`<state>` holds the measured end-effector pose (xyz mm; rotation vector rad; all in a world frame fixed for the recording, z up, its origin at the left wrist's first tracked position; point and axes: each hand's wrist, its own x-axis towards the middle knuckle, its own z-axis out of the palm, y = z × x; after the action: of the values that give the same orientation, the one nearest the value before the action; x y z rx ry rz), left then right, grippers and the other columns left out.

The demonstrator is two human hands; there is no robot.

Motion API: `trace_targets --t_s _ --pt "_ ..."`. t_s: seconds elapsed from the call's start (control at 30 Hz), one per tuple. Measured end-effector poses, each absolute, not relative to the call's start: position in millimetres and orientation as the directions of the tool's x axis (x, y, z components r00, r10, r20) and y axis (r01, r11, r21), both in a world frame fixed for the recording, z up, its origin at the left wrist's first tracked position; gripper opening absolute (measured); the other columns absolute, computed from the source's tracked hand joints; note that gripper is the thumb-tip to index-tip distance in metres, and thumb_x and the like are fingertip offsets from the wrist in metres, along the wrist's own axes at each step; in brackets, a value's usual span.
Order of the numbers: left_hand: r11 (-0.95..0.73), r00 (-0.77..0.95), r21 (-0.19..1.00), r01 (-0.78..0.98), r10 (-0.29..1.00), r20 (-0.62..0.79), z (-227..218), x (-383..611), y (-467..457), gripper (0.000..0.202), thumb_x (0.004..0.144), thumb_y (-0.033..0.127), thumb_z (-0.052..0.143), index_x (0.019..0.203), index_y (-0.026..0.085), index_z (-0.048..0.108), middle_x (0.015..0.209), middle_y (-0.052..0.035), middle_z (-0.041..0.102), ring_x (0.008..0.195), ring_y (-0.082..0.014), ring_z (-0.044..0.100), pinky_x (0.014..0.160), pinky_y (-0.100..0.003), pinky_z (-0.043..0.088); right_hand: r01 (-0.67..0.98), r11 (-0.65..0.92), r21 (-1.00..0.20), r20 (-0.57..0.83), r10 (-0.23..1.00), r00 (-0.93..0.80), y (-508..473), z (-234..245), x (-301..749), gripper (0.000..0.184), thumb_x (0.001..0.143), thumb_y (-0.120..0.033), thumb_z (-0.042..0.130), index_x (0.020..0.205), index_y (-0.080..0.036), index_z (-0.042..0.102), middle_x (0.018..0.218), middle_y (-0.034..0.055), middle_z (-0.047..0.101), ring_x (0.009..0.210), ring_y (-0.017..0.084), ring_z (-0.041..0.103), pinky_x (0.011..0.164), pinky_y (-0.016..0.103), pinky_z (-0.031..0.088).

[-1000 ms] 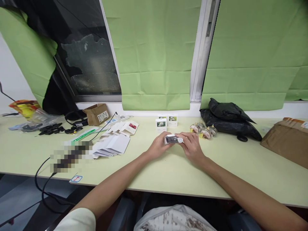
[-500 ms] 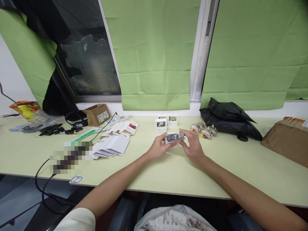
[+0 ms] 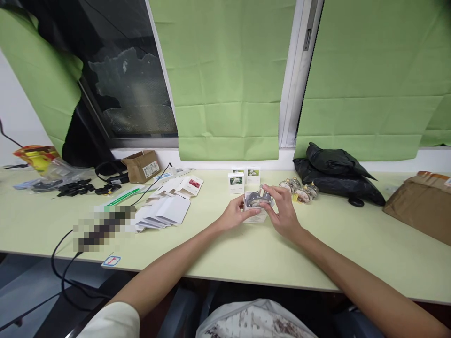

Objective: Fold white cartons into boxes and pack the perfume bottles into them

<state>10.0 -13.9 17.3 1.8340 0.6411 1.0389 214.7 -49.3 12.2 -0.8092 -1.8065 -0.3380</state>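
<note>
My left hand is closed around a small open white box just above the table. A round, clear, dark-tinted bottle stands partly inside the box, its metallic cap pointing up. My right hand pinches the bottle near its cap with the fingers, while the thumb rests low against its side. The lower part of the bottle is hidden by the box. Behind my hands stand several closed white boxes with white-flower pictures. Several similar round bottles with gold tops are grouped beyond my right hand.
Flattened white cartons lie to the left, near a green-and-white packet. A blurred-out item with black cables is at the front left. A small brown box sits at the back. Black plastic bags and a brown package are at the right.
The box and bottle have tilted, so the box's front and more of the bottle's round face show. The cap now points upward. Both hands keep their places, with the right fingers slightly higher.
</note>
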Motion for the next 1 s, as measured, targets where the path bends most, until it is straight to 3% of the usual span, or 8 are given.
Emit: trace_targets --t_s 0.4,0.7,1.0 --pt "-0.466 0.513 0.885 -0.004 0.758 0.402 16.5 10.0 -10.2 0.048 0.084 0.046 0.080 0.119 0.015 0.070 0.116 -0.0094 0.074 0.106 -0.0259 0.068 0.095 -0.035 0.050 0.712 0.694 -0.113 0.906 0.365 -0.212 -49.8 13.4 212.1 0.061 0.103 -0.027 0.059 0.160 -0.037 0.037 0.125 0.0096 0.063 0.111 0.027 0.058 0.101 0.048 0.046" --pt "-0.447 0.514 0.893 -0.044 0.756 0.404 16.6 10.1 -10.4 0.051 0.084 0.044 0.080 0.125 0.015 0.069 0.121 -0.0112 0.074 0.107 -0.0267 0.068 0.093 -0.035 0.051 0.744 0.660 -0.100 0.903 0.374 -0.211 -47.2 9.3 213.8 0.056 0.103 -0.029 0.060 0.157 -0.032 0.044 0.106 0.0072 0.067 0.094 0.025 0.056 0.097 0.046 0.046" --pt "-0.444 0.533 0.896 -0.029 0.751 0.389 17.6 8.5 -10.0 0.051 0.086 0.043 0.079 0.126 0.014 0.068 0.123 -0.0125 0.073 0.110 -0.0268 0.068 0.095 -0.035 0.051 0.748 0.658 -0.085 0.904 0.367 -0.221 -45.8 6.7 213.5 0.057 0.104 -0.029 0.059 0.158 -0.031 0.041 0.126 0.0093 0.068 0.107 0.027 0.060 0.100 0.046 0.044"
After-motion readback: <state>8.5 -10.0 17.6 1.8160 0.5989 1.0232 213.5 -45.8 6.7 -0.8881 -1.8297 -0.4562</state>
